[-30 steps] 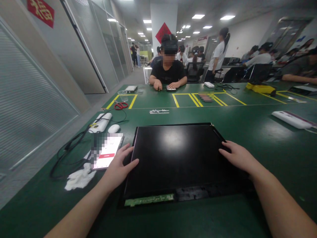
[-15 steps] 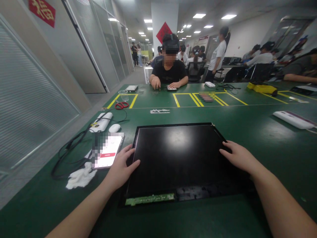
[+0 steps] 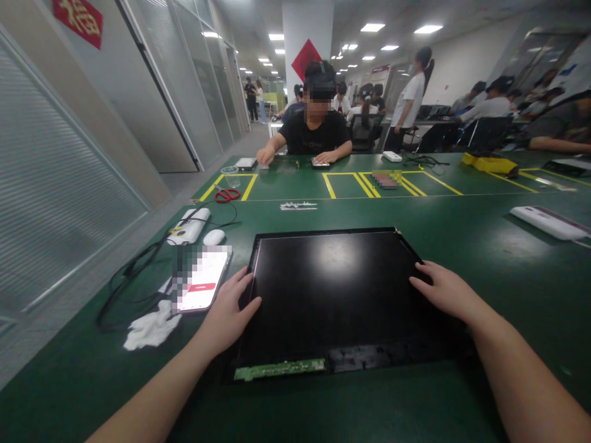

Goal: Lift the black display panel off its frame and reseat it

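Head view, lower centre of the frame: a large flat black display panel with a glossy face [image 3: 332, 289] lies face up on the green-topped bench [image 3: 498, 246]. A strip of exposed green circuit board [image 3: 279, 370] runs along the panel's near edge, left of centre, with a dark open section to its right.

Left hand [image 3: 229, 311]: fingers spread, resting on the left edge of the panel, thumb on the glossy face. It presses rather than clamps. Right hand [image 3: 443, 289]: fingers spread and flat over the right edge, likewise not closed around anything. Both forearms enter from the bottom of the frame.

Left of the panel, lower left of the frame: a smartphone with a lit white screen [image 3: 203, 280] lies just beside the left hand; a crumpled white cloth [image 3: 150, 329] sits near it; black cables [image 3: 133, 277] loop toward a white rounded device [image 3: 189, 226].

Assessment: handling the panel appears to be the step in hand. Good practice would be to grip by the frame edges only, keep fingertips off the glossy face, and apply even effort at both sides to avoid flexing. The exposed board at the near edge should not be touched or dragged. The smartphone stands close enough to be knocked if the panel shifts left.

Upper centre: a seated person in a black shirt [image 3: 316, 138] works at the far side, well apart.
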Motion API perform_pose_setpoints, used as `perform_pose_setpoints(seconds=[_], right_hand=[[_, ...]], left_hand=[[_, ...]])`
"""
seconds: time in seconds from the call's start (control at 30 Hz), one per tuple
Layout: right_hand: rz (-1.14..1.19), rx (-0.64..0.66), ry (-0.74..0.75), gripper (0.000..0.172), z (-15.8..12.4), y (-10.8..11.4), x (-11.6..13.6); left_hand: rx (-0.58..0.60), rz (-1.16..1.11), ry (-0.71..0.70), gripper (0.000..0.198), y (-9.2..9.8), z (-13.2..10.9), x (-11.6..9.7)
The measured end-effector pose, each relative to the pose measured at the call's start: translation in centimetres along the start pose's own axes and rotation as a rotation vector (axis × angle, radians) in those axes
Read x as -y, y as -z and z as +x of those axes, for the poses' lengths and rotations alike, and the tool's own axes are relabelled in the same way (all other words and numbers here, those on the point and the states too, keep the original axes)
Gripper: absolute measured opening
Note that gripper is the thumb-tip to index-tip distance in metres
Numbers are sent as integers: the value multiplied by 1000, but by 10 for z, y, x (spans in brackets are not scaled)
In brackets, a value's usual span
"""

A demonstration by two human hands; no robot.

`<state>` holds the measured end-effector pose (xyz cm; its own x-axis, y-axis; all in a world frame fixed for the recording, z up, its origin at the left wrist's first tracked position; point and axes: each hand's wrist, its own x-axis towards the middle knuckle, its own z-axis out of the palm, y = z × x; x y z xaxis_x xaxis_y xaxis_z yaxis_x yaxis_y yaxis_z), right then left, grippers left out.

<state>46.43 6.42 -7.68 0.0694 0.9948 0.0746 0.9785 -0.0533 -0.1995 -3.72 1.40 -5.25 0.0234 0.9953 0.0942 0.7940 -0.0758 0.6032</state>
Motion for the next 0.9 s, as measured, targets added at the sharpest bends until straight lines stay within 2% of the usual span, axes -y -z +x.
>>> perform_pose_setpoints(seconds=[0.1,0.23,0.43,0.63,0.77,0.9], right_hand=[[9,4,-12,53,0,3,1],[7,18,-26,57,-1,5,3],[33,0,-15,54,0,3,0],[47,7,-32,54,-1,3,1],[26,35,-37,56,-1,6,6],[43,3,-24,52,-1,3,6]], left_hand=[[16,-73,50,78,6,-1,-5],[-10,-104,59,78,11,-1,-4],[-24,91,1,71,6,1,8],[-38,246,-63,51,3,3,14],[5,210,-70,54,6,6,14],[-10,90,-64,50,9,8,12]])
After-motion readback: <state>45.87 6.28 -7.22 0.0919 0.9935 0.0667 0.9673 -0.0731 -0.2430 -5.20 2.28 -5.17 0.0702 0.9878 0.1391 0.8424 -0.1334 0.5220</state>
